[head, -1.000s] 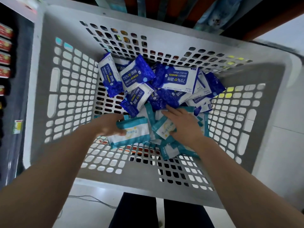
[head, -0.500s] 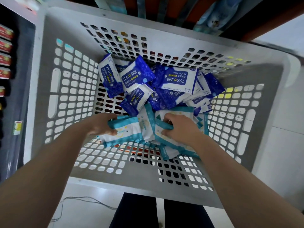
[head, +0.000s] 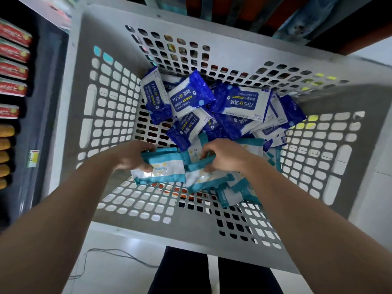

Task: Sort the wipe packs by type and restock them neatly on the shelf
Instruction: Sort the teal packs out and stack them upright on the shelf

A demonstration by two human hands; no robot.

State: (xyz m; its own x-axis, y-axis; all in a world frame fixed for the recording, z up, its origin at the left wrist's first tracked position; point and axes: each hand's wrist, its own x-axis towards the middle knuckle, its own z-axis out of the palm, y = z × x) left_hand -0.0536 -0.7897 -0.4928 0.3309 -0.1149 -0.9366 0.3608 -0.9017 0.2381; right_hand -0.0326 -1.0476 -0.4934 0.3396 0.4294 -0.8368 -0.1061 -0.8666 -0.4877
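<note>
While both hands are reaching into the grey basket (head: 186,236), the left hand (head: 131,155) is gripping a teal-and-white wipe pack (head: 165,169), fingers curled round its left end, near the basket's middle. The right hand (head: 226,159) is pinching another teal pack (head: 196,166) just beside it, fingers curled. Blue alcohol wipe packs (head: 241,100) are lying heaped against the far wall.

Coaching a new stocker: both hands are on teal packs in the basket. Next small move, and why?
Probably the right hand should lift the teal-and-white wipe pack it pinches onto the matching teal pack the left hand grips: same type, while the dark blue alcohol packs lie apart across the grey perforated plastic basket.
</note>
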